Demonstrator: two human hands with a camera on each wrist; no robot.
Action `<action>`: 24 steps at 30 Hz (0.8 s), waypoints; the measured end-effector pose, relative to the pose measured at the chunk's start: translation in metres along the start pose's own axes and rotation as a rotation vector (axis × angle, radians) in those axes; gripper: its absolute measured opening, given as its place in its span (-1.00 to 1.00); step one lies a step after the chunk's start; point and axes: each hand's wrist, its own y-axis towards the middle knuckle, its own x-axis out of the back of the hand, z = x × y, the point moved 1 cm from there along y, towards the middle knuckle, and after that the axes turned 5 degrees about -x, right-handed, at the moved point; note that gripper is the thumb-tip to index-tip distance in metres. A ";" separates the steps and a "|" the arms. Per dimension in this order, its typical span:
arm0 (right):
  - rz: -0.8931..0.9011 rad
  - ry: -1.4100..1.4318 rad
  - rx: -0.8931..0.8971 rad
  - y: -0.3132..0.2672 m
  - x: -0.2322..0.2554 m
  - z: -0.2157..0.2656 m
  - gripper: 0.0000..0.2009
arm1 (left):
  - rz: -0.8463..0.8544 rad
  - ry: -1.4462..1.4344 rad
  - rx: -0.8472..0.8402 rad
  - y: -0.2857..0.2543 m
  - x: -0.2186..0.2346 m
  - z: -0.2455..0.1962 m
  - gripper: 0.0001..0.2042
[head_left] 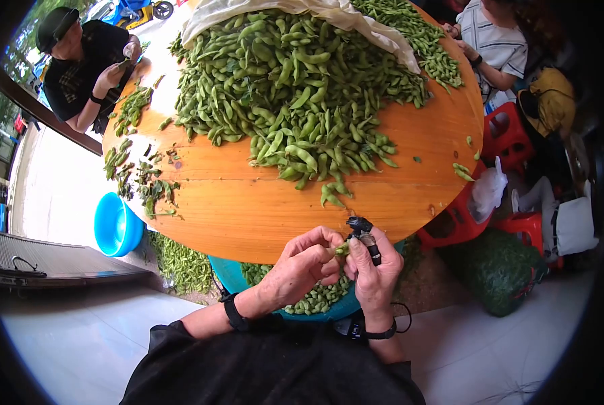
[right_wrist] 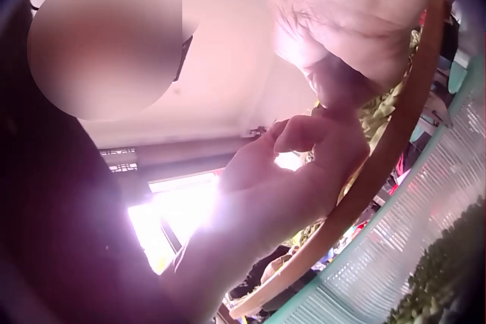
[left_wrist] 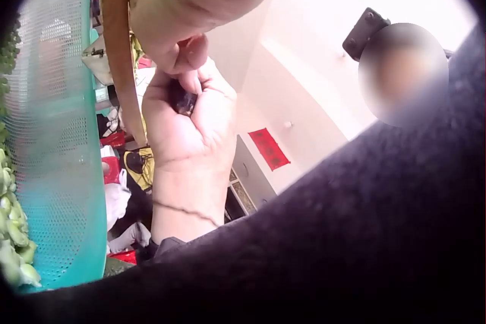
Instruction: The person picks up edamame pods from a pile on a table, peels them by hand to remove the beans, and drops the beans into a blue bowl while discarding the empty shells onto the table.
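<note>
Just past the near edge of the wooden table (head_left: 248, 209), both hands meet at a green edamame pod (head_left: 343, 249). My left hand (head_left: 302, 266) pinches the pod from the left with its fingertips bent. My right hand (head_left: 377, 270) holds the pod's other side under its thumb, and a black device (head_left: 360, 226) with a dark band sits at its index finger. In the left wrist view a dark piece (left_wrist: 182, 101) shows within the right hand's fingers. Below both hands is a teal mesh basket (head_left: 229, 275) with shelled green beans (head_left: 322, 297).
A large heap of edamame pods (head_left: 275, 88) covers the table's far middle, partly under a pale cloth (head_left: 302, 5). Leafy scraps (head_left: 150, 182) lie at the left. A blue basin (head_left: 116, 226), red stools (head_left: 460, 219) and two people (head_left: 79, 67) surround the table.
</note>
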 end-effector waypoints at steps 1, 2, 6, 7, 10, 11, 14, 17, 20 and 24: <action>-0.015 -0.094 0.043 -0.001 0.002 0.001 -0.79 | 0.001 0.002 0.004 0.001 -0.002 0.000 -0.80; -0.019 -0.092 0.042 -0.001 0.004 -0.001 -0.79 | -0.022 0.051 0.004 0.001 -0.006 0.000 -0.81; -0.105 -0.497 0.402 -0.003 0.006 -0.004 -0.82 | 0.025 0.149 -0.038 0.002 -0.003 0.004 -0.85; -0.109 -0.593 0.555 -0.003 0.005 -0.004 -0.80 | 0.023 0.151 -0.037 0.002 -0.001 0.005 -0.85; -0.126 -0.662 0.676 -0.003 0.006 0.000 -0.79 | 0.043 0.084 -0.039 0.002 0.002 0.006 -0.87; -0.137 -0.635 0.643 -0.004 0.008 0.002 -0.81 | 0.036 0.105 -0.029 0.001 0.003 0.006 -0.87; -0.179 -0.357 0.258 -0.007 0.029 0.005 -0.86 | 0.133 0.336 0.022 -0.002 0.002 -0.005 -0.84; -0.245 -0.433 0.159 -0.017 0.081 0.036 -0.90 | 0.397 1.005 0.004 -0.012 -0.010 -0.033 -0.77; -0.092 -0.935 0.048 -0.029 0.140 0.060 -0.88 | 0.371 1.480 -0.288 -0.004 -0.016 -0.051 -0.74; -0.295 -1.177 0.286 -0.027 0.157 0.052 -0.88 | 0.102 2.019 -0.726 0.030 -0.010 -0.065 -0.66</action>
